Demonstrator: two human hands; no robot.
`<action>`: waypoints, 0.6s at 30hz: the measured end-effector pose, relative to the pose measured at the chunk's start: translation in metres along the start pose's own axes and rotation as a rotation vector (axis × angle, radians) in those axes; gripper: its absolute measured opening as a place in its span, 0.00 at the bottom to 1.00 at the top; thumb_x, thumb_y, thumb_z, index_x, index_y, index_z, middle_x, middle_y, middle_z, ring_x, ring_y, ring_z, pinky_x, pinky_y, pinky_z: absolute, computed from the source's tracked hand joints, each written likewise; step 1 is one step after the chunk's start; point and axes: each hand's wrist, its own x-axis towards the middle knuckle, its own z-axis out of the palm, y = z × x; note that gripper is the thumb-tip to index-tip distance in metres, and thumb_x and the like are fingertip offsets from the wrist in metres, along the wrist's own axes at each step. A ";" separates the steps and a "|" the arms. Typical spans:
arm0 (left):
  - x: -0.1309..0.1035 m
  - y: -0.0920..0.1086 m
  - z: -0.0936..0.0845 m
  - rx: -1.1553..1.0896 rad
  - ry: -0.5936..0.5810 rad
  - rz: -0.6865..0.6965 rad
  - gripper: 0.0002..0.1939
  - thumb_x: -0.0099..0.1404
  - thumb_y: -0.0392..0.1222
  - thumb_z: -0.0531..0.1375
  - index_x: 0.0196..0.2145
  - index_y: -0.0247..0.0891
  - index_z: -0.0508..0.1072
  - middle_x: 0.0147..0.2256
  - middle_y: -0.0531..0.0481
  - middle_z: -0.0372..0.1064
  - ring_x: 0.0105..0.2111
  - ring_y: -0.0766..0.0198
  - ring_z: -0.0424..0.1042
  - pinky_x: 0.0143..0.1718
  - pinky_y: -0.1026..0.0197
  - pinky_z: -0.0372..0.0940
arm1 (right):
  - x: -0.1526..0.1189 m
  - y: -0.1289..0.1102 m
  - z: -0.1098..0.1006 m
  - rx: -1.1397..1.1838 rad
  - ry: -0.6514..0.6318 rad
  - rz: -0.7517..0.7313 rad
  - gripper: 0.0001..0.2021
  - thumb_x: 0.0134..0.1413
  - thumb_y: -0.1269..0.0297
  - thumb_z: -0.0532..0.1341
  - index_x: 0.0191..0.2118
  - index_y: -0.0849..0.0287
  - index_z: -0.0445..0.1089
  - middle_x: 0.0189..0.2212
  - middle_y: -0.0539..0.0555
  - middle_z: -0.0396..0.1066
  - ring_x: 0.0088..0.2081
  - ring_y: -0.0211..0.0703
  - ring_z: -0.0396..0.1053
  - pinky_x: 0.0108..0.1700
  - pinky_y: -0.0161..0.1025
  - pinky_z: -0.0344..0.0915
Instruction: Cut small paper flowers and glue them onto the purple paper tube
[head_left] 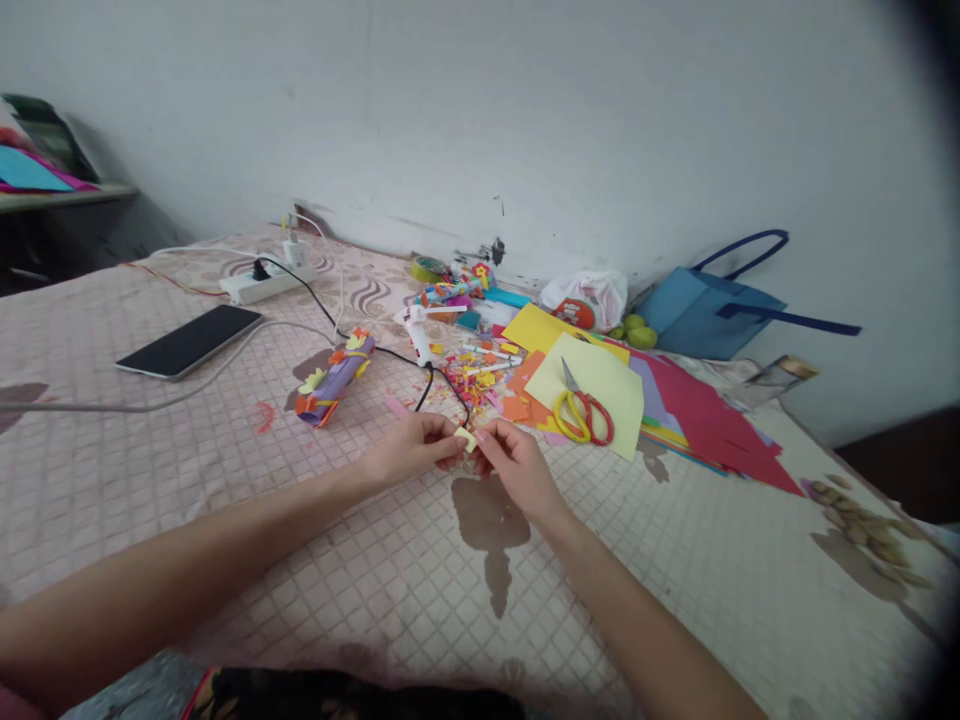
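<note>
The left hand (409, 449) and right hand (524, 468) pinch a little yellow paper (466, 439) in their fingers (438, 424); hold softly so it won't tear

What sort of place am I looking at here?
Probably a room at home used as a makeshift craft spot: the glue gun, scissors and heap of paper scraps suggest papercraft.
</note>
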 end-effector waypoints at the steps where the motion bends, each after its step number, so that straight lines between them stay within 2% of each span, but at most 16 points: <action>1: 0.000 0.001 0.000 -0.014 0.007 -0.010 0.15 0.55 0.48 0.60 0.23 0.32 0.66 0.20 0.54 0.64 0.21 0.72 0.63 0.24 0.68 0.58 | 0.000 0.000 0.000 0.037 -0.011 0.019 0.13 0.56 0.55 0.54 0.29 0.59 0.64 0.21 0.47 0.65 0.21 0.34 0.64 0.24 0.31 0.61; 8: 0.002 -0.001 -0.001 -0.048 -0.003 -0.053 0.15 0.54 0.48 0.61 0.23 0.33 0.66 0.19 0.55 0.64 0.20 0.72 0.63 0.23 0.68 0.56 | 0.001 0.002 0.001 0.143 -0.024 0.075 0.16 0.57 0.51 0.52 0.31 0.59 0.65 0.21 0.48 0.66 0.20 0.34 0.64 0.22 0.32 0.62; 18: 0.003 -0.004 -0.002 -0.003 -0.006 -0.019 0.15 0.54 0.48 0.61 0.22 0.33 0.65 0.18 0.55 0.63 0.20 0.72 0.61 0.22 0.68 0.54 | 0.000 0.001 -0.001 0.052 -0.069 0.022 0.14 0.55 0.53 0.55 0.28 0.59 0.64 0.20 0.47 0.64 0.22 0.34 0.64 0.25 0.32 0.62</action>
